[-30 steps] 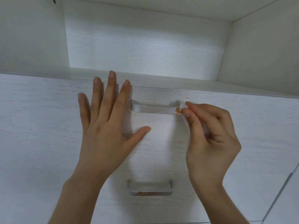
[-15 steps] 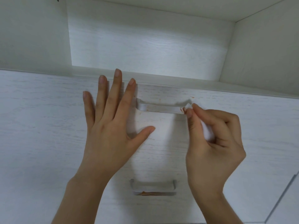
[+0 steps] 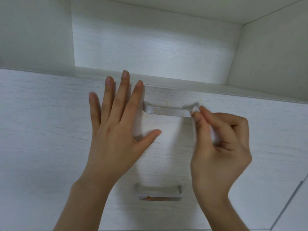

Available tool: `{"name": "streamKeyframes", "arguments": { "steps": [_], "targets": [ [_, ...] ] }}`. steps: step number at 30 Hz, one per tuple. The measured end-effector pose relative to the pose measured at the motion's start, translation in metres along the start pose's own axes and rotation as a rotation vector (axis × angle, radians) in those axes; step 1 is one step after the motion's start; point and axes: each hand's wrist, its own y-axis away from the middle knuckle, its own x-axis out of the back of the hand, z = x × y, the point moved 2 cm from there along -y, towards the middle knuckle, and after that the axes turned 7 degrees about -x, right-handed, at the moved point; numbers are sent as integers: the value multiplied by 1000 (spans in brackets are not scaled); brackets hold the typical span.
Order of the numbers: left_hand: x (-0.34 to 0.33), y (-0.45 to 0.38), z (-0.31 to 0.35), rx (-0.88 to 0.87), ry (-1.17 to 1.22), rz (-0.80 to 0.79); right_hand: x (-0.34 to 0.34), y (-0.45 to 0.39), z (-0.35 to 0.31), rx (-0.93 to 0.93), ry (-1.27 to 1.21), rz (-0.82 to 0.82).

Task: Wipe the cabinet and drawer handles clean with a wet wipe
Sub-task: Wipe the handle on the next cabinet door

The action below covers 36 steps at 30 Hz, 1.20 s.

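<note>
- Landmark: upper brushed-metal bar handle (image 3: 166, 111), mounted horizontally on the white wood-grain drawer front (image 3: 50, 130).
- Left hand (image 3: 115, 135) lies flat on that drawer front just left of the upper handle, fingers straight and spread, pointing up, thumb angled out below the handle's left half. It holds nothing; index finger sits right beside the handle's left end.
- Right hand (image 3: 220, 147) is at the handle's right end, fingers curled, thumb and forefinger pinching a small white wet wipe (image 3: 195, 108).
- The wipe's bunched tip touches the handle's right end; more of the wipe shows w/in the curled fingers, rest hidden by the hand.
- Upper handle carries a few small orange-brown specks (image 3: 156, 112) near its left half, and one more speck on the drawer front just above it, approx. mid-length.
- An orange speck (image 3: 200, 101) also sits on the drawer front just past the handle's right end, above the wipe.
- Lower metal bar handle (image 3: 158, 192) is well below the upper one, same orientation, w/ an orange-brown smear (image 3: 154, 198) along its bottom edge. Neither hand touches it.
- Above the upper handle, behind the drawer front's top edge, opens a white wood-grain cabinet recess (image 3: 150, 39) w/ back and side panels.
- Far below-right of the handle, a grey seam (image 3: 286, 205) runs diagonally across the lower corner.
</note>
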Motion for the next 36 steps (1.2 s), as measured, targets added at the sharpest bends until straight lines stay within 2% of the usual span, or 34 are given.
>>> {"name": "streamKeyframes", "arguments": {
  "steps": [3,7,12,18,22,27,30,33,36],
  "targets": [
    [0,0,1,1,-11,3,1,1,-1,68,17,-71],
    [0,0,0,-6,-14,1,4,1,3,90,52,-32],
    [-1,0,1,-9,-29,11,-4,-5,1,275,126,-114],
    [0,0,0,-7,-23,2,-3,-5,4,335,155,-146],
    [1,1,-1,-7,-15,-3,5,-6,6,226,116,-119],
    [-1,-1,2,-1,-29,-10,-3,-10,1,331,146,-221],
    [-2,-1,2,0,-26,-18,-1,-10,0,283,124,-212],
    [-1,-1,3,-2,-30,-15,-6,-8,-3,311,115,-241],
    [0,-1,3,-3,-27,-31,1,-11,0,198,64,-186]
  ]
}}
